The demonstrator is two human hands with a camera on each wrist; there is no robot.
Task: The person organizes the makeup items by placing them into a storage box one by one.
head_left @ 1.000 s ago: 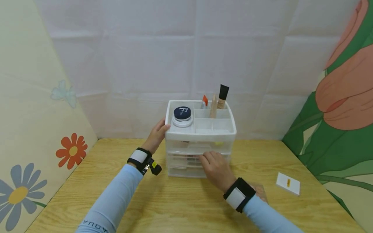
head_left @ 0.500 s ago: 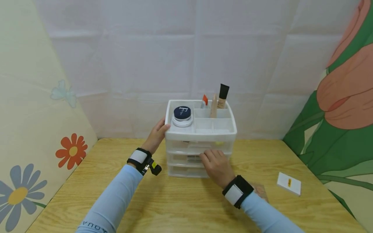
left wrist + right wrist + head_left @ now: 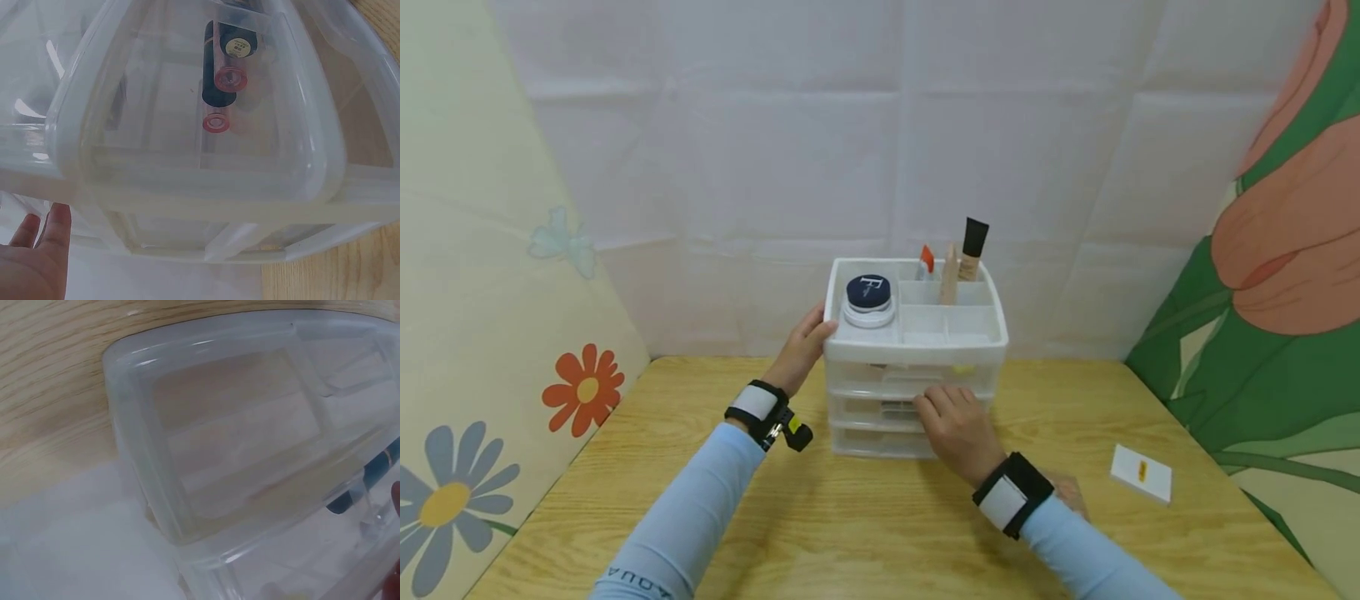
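A white plastic drawer organizer (image 3: 917,353) with clear drawers stands on the table. My left hand (image 3: 797,354) rests against its left side near the top rim; in the left wrist view its straight fingers (image 3: 57,228) touch the wall. At the middle drawer (image 3: 857,411), my right hand (image 3: 958,433) has its fingers curled at the handle, which they partly hide. The drawers look flush with the frame. Tubes with dark caps and pinkish ends (image 3: 219,94) show through the clear plastic. Only fingertips (image 3: 396,497) of the right hand appear in the right wrist view.
On the organizer's top sit a dark-lidded round compact (image 3: 868,292), a black-capped tube (image 3: 973,248), a beige tube (image 3: 950,275) and an orange-tipped item (image 3: 927,262). A white box (image 3: 1141,473) lies on the table at right. Another beige item (image 3: 1067,492) is partly behind the right forearm.
The middle drawer, slightly pulled out one second ago, has moved back in flush, with my right hand at its front. My left hand has stayed in place.
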